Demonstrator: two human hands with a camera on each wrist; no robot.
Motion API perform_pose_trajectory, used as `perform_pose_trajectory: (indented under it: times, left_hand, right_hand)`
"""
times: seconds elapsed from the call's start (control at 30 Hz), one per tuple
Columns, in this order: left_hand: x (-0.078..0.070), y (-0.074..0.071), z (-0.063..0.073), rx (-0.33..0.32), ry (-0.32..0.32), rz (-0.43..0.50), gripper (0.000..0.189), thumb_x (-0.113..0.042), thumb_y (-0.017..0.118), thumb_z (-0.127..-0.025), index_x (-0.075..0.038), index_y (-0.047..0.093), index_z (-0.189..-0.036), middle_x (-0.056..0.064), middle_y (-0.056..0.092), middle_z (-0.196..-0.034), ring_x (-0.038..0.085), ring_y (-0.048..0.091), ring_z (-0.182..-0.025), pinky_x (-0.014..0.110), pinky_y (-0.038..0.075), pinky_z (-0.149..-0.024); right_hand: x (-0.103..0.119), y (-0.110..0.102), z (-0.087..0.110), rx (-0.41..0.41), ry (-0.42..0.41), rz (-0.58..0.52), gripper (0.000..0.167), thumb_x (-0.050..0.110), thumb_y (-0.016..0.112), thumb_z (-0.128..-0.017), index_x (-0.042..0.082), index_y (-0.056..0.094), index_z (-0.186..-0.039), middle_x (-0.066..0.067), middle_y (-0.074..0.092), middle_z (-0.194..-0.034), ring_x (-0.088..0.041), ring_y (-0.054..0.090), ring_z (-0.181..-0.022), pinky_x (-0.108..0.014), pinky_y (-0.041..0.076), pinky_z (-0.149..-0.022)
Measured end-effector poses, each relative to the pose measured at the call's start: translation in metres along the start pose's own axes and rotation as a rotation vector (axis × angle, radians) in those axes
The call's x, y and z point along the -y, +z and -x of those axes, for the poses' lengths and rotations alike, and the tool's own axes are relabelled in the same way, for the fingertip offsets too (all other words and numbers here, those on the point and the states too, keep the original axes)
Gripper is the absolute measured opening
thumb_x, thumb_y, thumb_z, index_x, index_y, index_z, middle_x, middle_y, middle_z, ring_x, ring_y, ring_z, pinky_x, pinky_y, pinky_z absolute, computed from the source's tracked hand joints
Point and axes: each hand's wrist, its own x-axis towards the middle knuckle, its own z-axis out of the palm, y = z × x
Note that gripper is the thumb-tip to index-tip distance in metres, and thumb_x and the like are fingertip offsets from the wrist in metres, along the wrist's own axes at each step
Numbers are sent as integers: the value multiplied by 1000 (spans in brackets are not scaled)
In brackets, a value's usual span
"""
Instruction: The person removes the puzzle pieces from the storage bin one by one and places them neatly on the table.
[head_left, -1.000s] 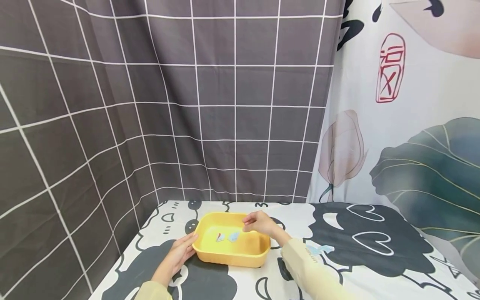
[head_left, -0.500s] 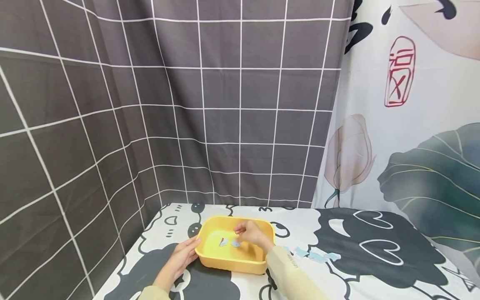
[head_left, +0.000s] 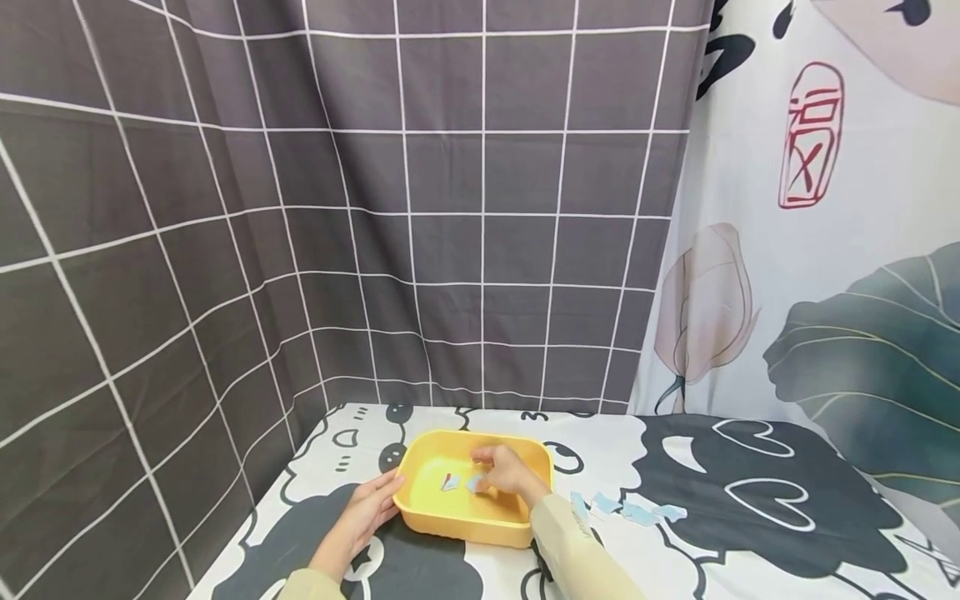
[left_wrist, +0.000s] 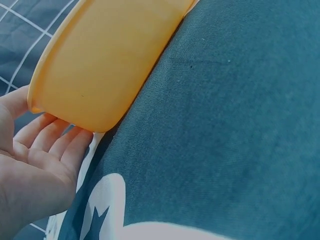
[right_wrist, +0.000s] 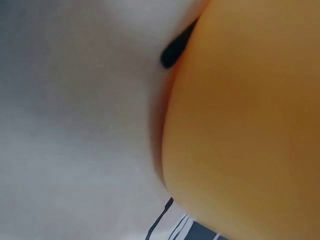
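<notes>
Here, the tray [head_left: 467, 529] is pinched by the left hand [head_left: 365, 505]; the nearer scrap [head_left: 473, 483] is seen just left of the right hand [head_left: 507, 472], whose grip cannot be told.

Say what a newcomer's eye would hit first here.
Probably the yellow tub, low center, with the left grip on its left end and the right grip over it. Then likely the blue scraps on the cloth to its right, and the red mark on the curtain, upper right.
</notes>
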Motion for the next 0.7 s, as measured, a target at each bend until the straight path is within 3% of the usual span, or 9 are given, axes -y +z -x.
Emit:
perform_pose_trajectory:
  times: [0.27,0.5,0.7]
  left_hand:
    - [1,0,-1,3,-1,-17,65,-32,57,-98,12,37,-143,30,44,-145,37,55,-128,40,54,-103]
    - [0,1,-1,11,-3,-12,67,-34,57,-98,11,37,-143,30,44,-145,36,55,-129,39,53,-104]
    - [-1,1,0,2,-7,-7,65,-32,56,-99,12,37,-143,30,43,-146,38,53,-131,41,52,-105]
  right_hand:
    - [-4,0,0,36,47,-18,54,-12,77,-67,-16,60,-118,-26,69,-110,-36,65,-103,-45,54,-98]
    - [-34,0,-11,54,-47,36,46,-4,82,-65,-2,69,-109,-4,71,-96,-10,59,-84,-24,56,-80]
    - [-10,-1,0,19,35,67,36,-9,80,-66,-3,73,-100,-11,75,-92,-11,58,-77,-19,52,-69]
